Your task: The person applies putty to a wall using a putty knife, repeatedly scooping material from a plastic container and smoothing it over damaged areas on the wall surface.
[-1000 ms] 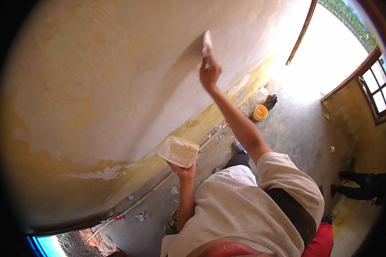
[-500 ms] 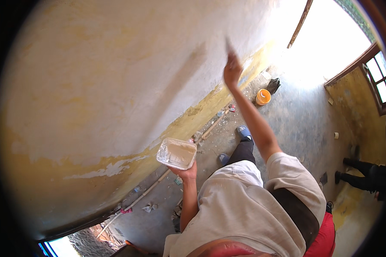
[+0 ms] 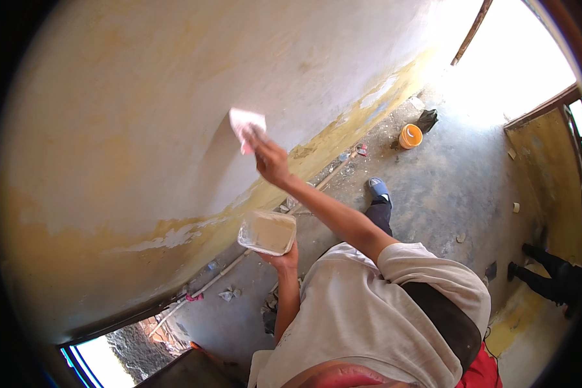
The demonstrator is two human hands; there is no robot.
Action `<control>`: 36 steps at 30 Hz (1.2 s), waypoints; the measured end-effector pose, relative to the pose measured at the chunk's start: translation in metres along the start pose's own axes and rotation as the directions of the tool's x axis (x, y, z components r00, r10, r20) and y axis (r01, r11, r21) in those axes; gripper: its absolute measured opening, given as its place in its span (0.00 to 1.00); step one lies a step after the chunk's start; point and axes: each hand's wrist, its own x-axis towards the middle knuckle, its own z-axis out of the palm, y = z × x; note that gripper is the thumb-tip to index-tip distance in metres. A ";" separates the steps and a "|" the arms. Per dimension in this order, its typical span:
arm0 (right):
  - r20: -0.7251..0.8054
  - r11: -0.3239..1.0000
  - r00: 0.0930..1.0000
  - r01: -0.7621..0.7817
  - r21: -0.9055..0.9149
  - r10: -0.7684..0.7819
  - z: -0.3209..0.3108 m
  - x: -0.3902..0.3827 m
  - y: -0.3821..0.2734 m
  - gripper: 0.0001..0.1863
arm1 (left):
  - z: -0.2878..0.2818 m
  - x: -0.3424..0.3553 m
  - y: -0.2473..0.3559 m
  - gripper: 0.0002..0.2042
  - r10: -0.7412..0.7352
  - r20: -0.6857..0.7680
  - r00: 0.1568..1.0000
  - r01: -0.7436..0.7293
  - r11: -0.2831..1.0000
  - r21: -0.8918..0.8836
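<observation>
My right hand [image 3: 273, 160] is closed on a flat, pale pink-and-white putty scraper [image 3: 246, 121], somewhat blurred by motion. The scraper's wide edge is at the wall [image 3: 155, 116], which is coated in smeared whitish filler over yellow paint; whether it touches cannot be told. Lower down, my left hand [image 3: 283, 257] supports a rectangular plastic tub [image 3: 267, 249] from beneath, fingers mostly hidden by it. Beige paste [image 3: 271, 231] lies inside the tub, with smears along its walls. The tub is tilted slightly, its mouth facing up.
A pipe or pole [image 3: 220, 277] runs along the wall's foot among scraps of debris. An orange bucket [image 3: 410, 136] stands farther off beside a dark bag [image 3: 427, 120]. Another person's dark-clad legs [image 3: 543, 271] show at the right. Bright daylight enters through a doorway [image 3: 498, 71] at upper right.
My right hand has swung left and nearer along the wall, and the scraper's broad face now shows. My left hand and the tub have stayed nearly in place. The view has shifted slightly.
</observation>
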 end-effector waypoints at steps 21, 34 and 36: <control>-0.297 0.981 0.941 -0.187 -0.055 0.162 -0.023 0.035 0.096 0.32 | -0.020 -0.004 0.001 0.31 -0.038 -0.038 0.999 0.037 0.999 -0.012; -0.206 0.952 0.944 -0.285 -0.112 0.258 -0.101 -0.023 0.164 0.20 | -0.016 0.001 0.000 0.30 -0.074 -0.101 0.992 0.073 0.997 -0.018; -0.282 0.826 0.834 -0.533 -0.186 0.474 -0.120 0.032 0.165 0.20 | -0.028 -0.004 0.002 0.30 -0.074 -0.113 0.991 0.070 0.997 -0.040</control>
